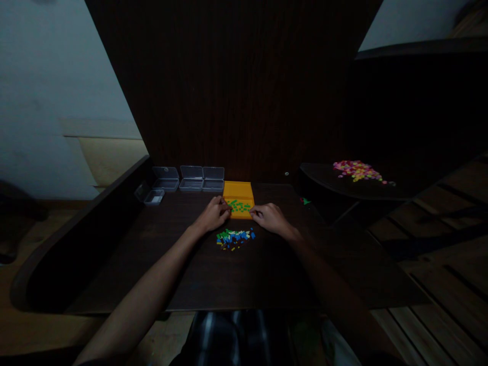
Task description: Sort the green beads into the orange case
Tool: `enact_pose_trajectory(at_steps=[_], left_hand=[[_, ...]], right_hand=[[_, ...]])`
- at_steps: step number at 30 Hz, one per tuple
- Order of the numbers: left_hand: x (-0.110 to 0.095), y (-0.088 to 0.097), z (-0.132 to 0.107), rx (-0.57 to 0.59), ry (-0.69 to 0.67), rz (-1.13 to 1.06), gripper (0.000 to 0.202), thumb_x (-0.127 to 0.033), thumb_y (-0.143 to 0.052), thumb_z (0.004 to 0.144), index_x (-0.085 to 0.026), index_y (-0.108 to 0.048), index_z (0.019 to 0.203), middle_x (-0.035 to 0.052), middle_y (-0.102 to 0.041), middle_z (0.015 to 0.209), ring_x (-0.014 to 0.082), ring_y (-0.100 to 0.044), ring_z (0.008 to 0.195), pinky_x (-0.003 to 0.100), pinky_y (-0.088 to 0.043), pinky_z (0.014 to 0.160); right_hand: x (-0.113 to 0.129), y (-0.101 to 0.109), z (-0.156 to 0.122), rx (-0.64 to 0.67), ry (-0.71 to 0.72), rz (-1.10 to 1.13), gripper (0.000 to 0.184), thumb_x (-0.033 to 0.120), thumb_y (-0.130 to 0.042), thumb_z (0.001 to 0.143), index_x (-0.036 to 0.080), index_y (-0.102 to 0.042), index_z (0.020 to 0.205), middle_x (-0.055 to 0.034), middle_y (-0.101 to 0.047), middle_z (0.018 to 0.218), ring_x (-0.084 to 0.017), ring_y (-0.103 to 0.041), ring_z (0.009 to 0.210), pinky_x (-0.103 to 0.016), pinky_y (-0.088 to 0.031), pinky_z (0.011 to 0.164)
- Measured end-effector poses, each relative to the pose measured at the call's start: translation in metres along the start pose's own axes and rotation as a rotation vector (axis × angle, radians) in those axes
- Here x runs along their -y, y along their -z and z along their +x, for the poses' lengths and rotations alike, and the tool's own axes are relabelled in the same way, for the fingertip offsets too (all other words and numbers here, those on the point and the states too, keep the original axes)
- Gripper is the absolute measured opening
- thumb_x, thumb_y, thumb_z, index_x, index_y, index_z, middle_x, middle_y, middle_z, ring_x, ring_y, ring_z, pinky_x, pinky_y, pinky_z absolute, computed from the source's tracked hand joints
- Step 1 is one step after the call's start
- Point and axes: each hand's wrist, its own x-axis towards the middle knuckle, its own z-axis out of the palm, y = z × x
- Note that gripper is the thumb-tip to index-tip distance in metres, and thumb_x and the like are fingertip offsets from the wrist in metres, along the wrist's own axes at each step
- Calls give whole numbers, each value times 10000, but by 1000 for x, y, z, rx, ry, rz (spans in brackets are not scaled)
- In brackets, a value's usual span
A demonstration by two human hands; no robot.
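An open orange case (238, 192) lies on the dark table (190, 274) and holds several small green pieces (239, 206) in its near half. My left hand (213, 215) rests at the case's near left corner with its fingers curled at the edge. My right hand (270, 218) rests at the near right corner, fingers curled too. Whether either hand pinches a piece is too small and dark to see. Just in front of the hands lies a small heap of mixed green, blue, yellow and white pieces (235, 238).
Clear plastic boxes stand along the table's back: one pair (202, 178), a single box (165, 178) and a small open box (151, 195). A side shelf at the right carries a heap of pink and yellow pieces (357, 171). A dark wooden panel rises behind the table.
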Motion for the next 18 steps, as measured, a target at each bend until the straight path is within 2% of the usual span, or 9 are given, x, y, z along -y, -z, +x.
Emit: enact_pose_trajectory(at_steps=[8, 14, 18], left_hand=[[2, -2, 0, 1, -21, 19, 283, -239, -469, 896, -176, -739, 954, 77, -542, 929, 218, -502, 943, 373, -440, 928], [1, -2, -2, -3, -57, 21, 359, -364, -443, 948, -172, -744, 906, 75, -538, 936, 213, -501, 949, 363, -438, 928], [1, -1, -3, -9, -72, 25, 359, -384, -450, 951, -173, -741, 931, 74, -544, 934, 212, -512, 959, 350, -442, 926]], right_hand=[[-1, -1, 0, -3, 14, 4, 245, 259, -532, 883, 210, -751, 980, -37, -734, 768, -141, -627, 648, -230, -365, 605], [-1, 0, 0, 3, 4, 8, 247, 263, -530, 884, 215, -754, 977, -40, -736, 769, -139, -628, 651, -226, -372, 606], [0, 1, -1, 1, 12, 2, 254, 255, -523, 886, 209, -752, 985, -41, -737, 769, -139, -629, 650, -227, -374, 608]])
